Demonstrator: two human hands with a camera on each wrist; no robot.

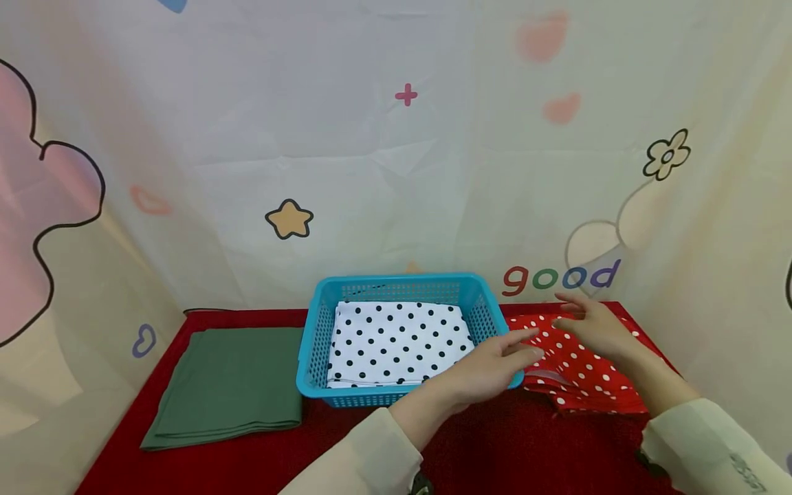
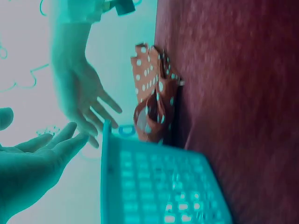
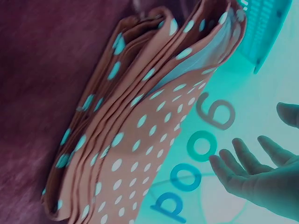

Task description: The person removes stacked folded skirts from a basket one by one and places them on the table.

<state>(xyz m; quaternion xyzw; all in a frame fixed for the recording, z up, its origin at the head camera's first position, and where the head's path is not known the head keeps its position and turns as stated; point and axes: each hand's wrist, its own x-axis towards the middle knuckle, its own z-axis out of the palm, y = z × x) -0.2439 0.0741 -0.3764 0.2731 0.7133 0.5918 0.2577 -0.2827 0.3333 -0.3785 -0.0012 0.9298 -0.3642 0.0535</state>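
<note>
A folded red cloth with white dots (image 1: 584,375) lies to the right of a blue plastic basket (image 1: 309,330). Over the cloth hovers my right hand (image 1: 590,328), its fingers loosely spread and holding nothing; the right wrist view shows the cloth's stacked folds (image 3: 126,135) below and beside the fingers (image 3: 243,163). My left hand (image 1: 491,364) reaches over the basket's right front corner, fingers pointing toward the cloth, also with nothing in it. Inside the basket a folded white cloth with black dots (image 1: 396,344) lies flat.
A folded green cloth (image 1: 235,385) lies left of the basket. Everything sits on a dark red table cover (image 1: 482,447). Behind stands a pale printed curtain (image 1: 371,172) with a star, hearts and the word "good", close along the cover's back edge.
</note>
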